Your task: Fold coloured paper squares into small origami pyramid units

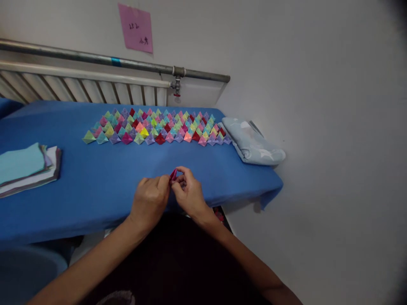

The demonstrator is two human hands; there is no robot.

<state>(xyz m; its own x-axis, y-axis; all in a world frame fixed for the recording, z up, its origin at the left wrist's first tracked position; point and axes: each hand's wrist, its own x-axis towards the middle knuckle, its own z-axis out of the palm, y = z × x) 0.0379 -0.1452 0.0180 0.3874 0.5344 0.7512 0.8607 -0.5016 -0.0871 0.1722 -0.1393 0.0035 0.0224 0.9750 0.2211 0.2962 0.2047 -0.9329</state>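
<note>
A small folded piece of magenta paper (pixel 173 174) is pinched between my two hands, above the near part of the table. My left hand (pixel 150 198) is closed, its thumb and fingers on the left side of the paper. From the right, my right hand (pixel 190 192) grips the same piece with thumb and forefinger, the other fingers curled behind. Part of the paper is hidden by my fingers. Beyond the hands, several rows of small folded paper shapes (pixel 160 139) stand on the blue cloth, in pink, red, green, yellow, purple and blue.
Blue cloth (pixel 95 178) covers the table. A stack of coloured paper sheets (pixel 22 165) lies at left, a folded pale blue fabric (pixel 254 144) at right. Behind are a radiator (pixel 104 91), a pipe (pixel 79 54) and a pink note (pixel 136 27). A basin (pixel 32 271) stands below left.
</note>
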